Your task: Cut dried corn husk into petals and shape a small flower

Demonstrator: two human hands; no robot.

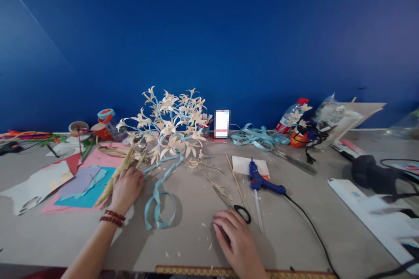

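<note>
My left hand [127, 186], with red beads at the wrist, is closed on a long pale dried husk [114, 175] lying over coloured paper. The fingertips are partly hidden. My right hand [234, 237] curls over the scissors [242, 213]; one black handle loop shows, and the fingers cover the rest of the handle. The blades lie on the table, pointing away to the left. Between and beyond my hands stands a spray of cream husk flowers [173, 126] on blue-wrapped stems. From it a light blue ribbon [159, 200] trails down in a loop.
A blue glue gun [262, 181] with a glue stick lies right of the scissors, its cord running forward. A thin wooden stick [236, 181] lies beside it. At right are a white power strip [363, 218] and a bottle [291, 115]. Paper sheets [77, 189] lie left.
</note>
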